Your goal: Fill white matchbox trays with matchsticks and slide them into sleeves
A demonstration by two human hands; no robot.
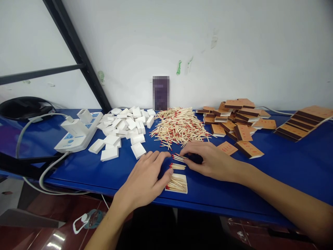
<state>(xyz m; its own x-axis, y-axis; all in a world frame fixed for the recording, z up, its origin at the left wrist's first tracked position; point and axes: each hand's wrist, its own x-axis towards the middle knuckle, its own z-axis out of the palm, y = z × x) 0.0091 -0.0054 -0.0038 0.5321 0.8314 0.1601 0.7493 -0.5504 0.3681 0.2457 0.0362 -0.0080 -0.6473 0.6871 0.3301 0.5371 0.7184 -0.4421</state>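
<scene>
My left hand (147, 177) rests with fingers apart beside the matches, its thumb at the top left corner of a white tray (184, 189) holding matches. Just above that tray lies a small row of matches (178, 167), red heads to the left. A second small group (178, 158) lies farther back, between my two hands. My right hand (208, 159) has its thumb and index finger apart, their tips at the right ends of this second group; whether they grip a match is too small to tell. Behind my hands is a large heap of loose matches (182, 126).
White empty trays (122, 125) are piled at the left, near a power strip (78, 137) with cables. Orange matchbox sleeves (241, 118) are heaped at the right, with a joined row (304, 121) farther right. A dark upright object (160, 93) leans on the wall.
</scene>
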